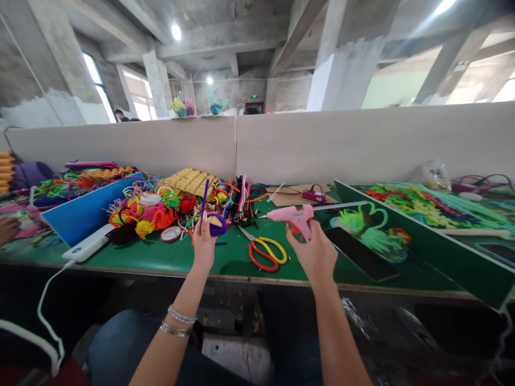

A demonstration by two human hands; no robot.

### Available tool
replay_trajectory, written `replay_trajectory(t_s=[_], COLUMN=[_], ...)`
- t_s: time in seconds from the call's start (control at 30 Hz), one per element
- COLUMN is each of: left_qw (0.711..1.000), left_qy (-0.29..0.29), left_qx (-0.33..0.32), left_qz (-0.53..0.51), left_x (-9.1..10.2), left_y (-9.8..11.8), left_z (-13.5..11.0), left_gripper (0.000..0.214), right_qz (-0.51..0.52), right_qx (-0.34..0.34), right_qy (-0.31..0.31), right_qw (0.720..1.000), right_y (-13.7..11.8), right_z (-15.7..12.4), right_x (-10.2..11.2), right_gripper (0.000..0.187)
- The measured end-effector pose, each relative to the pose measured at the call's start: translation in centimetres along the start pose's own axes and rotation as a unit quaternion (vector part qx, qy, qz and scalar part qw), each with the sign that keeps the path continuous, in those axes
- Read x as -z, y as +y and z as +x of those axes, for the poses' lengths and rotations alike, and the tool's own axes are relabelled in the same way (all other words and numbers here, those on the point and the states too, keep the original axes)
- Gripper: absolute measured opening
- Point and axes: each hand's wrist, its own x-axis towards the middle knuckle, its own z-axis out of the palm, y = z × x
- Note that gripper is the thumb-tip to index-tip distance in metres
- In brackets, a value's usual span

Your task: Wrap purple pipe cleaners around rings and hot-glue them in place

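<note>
My left hand (204, 241) pinches a purple pipe-cleaner piece (217, 225), with a pale yellowish middle and one straight stem sticking up. In my right hand (316, 249) is a pink glue gun (295, 215), its fingers wrapped round the handle and its nozzle pointing left toward the purple piece, some way apart from it. A clear glue stick (341, 205) seems to stick out from the gun's back. Between my hands, scissors (267, 252) with one red and one yellow handle lie on the green tabletop (237, 262).
Colourful pipe-cleaner pieces (156, 214) are heaped behind my left hand, beside a blue divider (94, 206) and a white power strip (88, 244). To the right lie a black phone (358, 252), a green pipe-cleaner swan (376, 236) and a dark green divider (426, 241). Another person's hand (8, 229) shows far left.
</note>
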Motion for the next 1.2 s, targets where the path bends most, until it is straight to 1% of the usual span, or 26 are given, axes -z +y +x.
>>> replay_trajectory(t_s=[0.1, 0.2, 0.3, 0.4, 0.53, 0.6, 0.7, 0.77, 0.83, 0.87, 0.93, 1.0, 1.07, 1.1, 1.13, 1.2], left_qw=[0.999, 0.998, 0.998, 0.998, 0.996, 0.994, 0.984, 0.973, 0.966, 0.964, 0.957, 0.937, 0.896, 0.869, 0.841, 0.795], left_qy=[-0.023, -0.035, -0.028, -0.027, -0.044, -0.067, -0.138, -0.186, -0.209, -0.212, -0.213, -0.221, -0.243, -0.260, -0.284, -0.330], left_qx=[0.015, 0.036, 0.049, 0.055, 0.063, 0.061, 0.034, 0.005, -0.016, -0.023, -0.041, -0.082, -0.147, -0.182, -0.206, -0.240], left_qz=[-0.019, -0.023, -0.020, -0.005, 0.040, 0.062, 0.107, 0.137, 0.154, 0.161, 0.192, 0.256, 0.341, 0.380, 0.411, 0.450], left_x=[-0.1, -0.1, -0.1, -0.2, -0.4, -0.4, -0.5, -0.4, -0.2, -0.1, 0.3, 0.6, 0.8, 0.9, 0.9, 0.8], left_y=[-0.2, -0.5, -0.5, -0.3, -0.3, -0.4, -0.5, -0.6, -0.6, -0.7, -0.6, -0.5, -0.1, 0.1, 0.4, 0.8], left_z=[0.0, 0.0, -0.1, -0.4, -0.7, -0.8, -0.9, -1.0, -1.1, -1.0, -0.9, -0.8, -0.8, -0.9, -1.1, -1.4], left_gripper=[0.046, 0.045, 0.049, 0.050, 0.048, 0.047, 0.042, 0.036, 0.032, 0.032, 0.033, 0.035, 0.036, 0.036, 0.035, 0.034], right_qz=[-0.028, -0.054, -0.067, -0.062, -0.079, -0.104, -0.130, -0.122, -0.068, -0.018, 0.088, 0.163, 0.215, 0.230, 0.236, 0.235], right_qx=[-0.001, -0.009, 0.004, 0.014, 0.029, 0.047, 0.058, 0.053, 0.053, 0.059, 0.084, 0.098, 0.138, 0.166, 0.202, 0.279], right_qy=[-0.086, -0.152, -0.191, -0.206, -0.181, -0.159, -0.131, -0.117, -0.092, -0.071, -0.005, 0.073, 0.114, 0.117, 0.104, 0.060], right_qw=[0.996, 0.987, 0.979, 0.976, 0.980, 0.981, 0.981, 0.984, 0.992, 0.996, 0.993, 0.979, 0.960, 0.952, 0.945, 0.929], right_y=[1.5, 2.8, 3.7, 3.9, 3.7, 3.6, 3.5, 3.3, 2.7, 2.2, 0.9, -0.7, -2.5, -3.3, -4.0, -5.0], right_z=[0.3, 0.0, -0.5, -0.9, -1.3, -1.4, -1.4, -1.2, -0.7, -0.4, 0.1, 0.3, 0.1, -0.2, -0.4, -1.0], right_x=[-0.7, -1.9, -3.3, -4.3, -4.8, -4.9, -4.8, -4.5, -3.7, -3.0, -1.3, 0.8, 2.6, 3.2, 3.5, 3.6], right_gripper=[0.034, 0.030, 0.031, 0.034, 0.036, 0.038, 0.040, 0.037, 0.030, 0.027, 0.025, 0.025, 0.027, 0.030, 0.032, 0.037])
